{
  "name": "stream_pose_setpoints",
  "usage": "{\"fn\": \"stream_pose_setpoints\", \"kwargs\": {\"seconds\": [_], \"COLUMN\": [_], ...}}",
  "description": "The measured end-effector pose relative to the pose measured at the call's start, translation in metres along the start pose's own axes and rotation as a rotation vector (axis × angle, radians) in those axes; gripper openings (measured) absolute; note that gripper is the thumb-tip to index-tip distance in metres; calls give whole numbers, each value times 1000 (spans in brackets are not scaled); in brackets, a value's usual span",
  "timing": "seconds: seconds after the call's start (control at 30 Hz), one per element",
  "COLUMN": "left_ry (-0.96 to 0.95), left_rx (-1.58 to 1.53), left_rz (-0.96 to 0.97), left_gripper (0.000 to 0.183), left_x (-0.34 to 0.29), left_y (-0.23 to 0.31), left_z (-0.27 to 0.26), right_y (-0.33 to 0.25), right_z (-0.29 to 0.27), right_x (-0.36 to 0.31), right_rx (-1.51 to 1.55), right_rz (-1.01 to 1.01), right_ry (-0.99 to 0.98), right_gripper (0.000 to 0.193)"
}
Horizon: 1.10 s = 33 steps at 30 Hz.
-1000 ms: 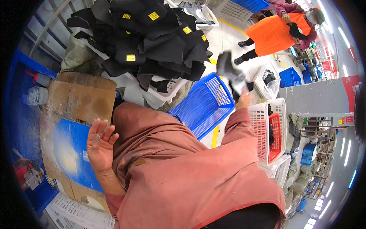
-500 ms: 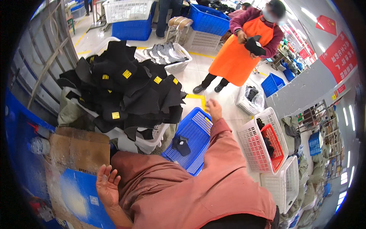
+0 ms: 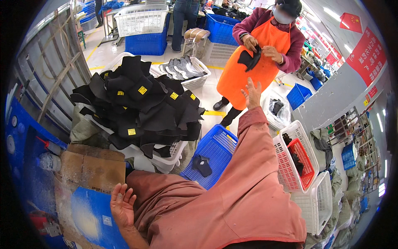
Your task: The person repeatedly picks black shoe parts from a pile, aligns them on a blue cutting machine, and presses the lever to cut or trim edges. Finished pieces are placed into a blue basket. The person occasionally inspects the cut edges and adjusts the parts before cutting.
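My right hand (image 3: pixel 252 95) is stretched out toward a person in an orange apron (image 3: pixel 265 47). Its fingers are apart with nothing in them. That person holds a black cut fabric piece (image 3: pixel 250 60) just beyond my fingertips, not touching them. My left hand (image 3: pixel 122 209) rests palm up beside my lap, empty, its fingers loosely bent and apart. Close to it lies a blue panel (image 3: pixel 89 216) on a worn surface. Below my right forearm stands a blue basket (image 3: pixel 222 143) with a small black piece (image 3: pixel 202 165) inside.
Black fabric pieces with yellow labels (image 3: pixel 143 97) are heaped over a white crate (image 3: pixel 176 155) at left. White baskets (image 3: pixel 292 155), one holding a red basket (image 3: pixel 302 159), stand at right. Grey pieces (image 3: pixel 180 70) fill a crate behind the heap. Cardboard (image 3: pixel 93 166) lies at near left.
My right hand has risen and moved right, toward the person, with its fingers spreading. The person has come closer and turned the black piece. My left hand stays beside my lap.
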State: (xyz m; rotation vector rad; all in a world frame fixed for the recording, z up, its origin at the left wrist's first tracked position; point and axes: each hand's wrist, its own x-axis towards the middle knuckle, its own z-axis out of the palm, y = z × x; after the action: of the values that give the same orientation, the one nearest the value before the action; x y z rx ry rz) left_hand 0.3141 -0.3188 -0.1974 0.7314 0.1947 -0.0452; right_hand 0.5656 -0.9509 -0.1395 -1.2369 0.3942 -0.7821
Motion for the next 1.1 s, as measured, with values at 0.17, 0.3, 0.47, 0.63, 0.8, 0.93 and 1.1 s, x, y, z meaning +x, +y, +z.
{"fn": "stream_pose_setpoints", "kwargs": {"seconds": [0.17,0.3,0.47,0.63,0.8,0.93,1.1], "left_ry": [15,4,-30,-36,-55,-80,-27], "left_rx": [-1,-10,2,5,77,167,87], "left_rz": [-21,-58,-59,-76,-78,-115,40], "left_gripper": [37,37,36,39,41,46,49], "left_x": [0,2,1,0,7,18,-10], "left_y": [-3,-8,-14,-16,-6,3,22], "left_z": [0,3,3,0,22,44,17], "right_y": [-18,-31,-25,-2,-10,-28,-32], "right_z": [10,28,41,52,78,89,144], "right_x": [-7,-21,-24,-43,-156,-290,-368], "right_rx": [-165,-248,124,100,-464,-540,-462], "right_rz": [-68,-128,48,-134,-618,-614,-1119], "right_ry": [-41,-112,-175,-131,-204,-667,-1451], "right_gripper": [96,81,50,20,28,30,17]}}
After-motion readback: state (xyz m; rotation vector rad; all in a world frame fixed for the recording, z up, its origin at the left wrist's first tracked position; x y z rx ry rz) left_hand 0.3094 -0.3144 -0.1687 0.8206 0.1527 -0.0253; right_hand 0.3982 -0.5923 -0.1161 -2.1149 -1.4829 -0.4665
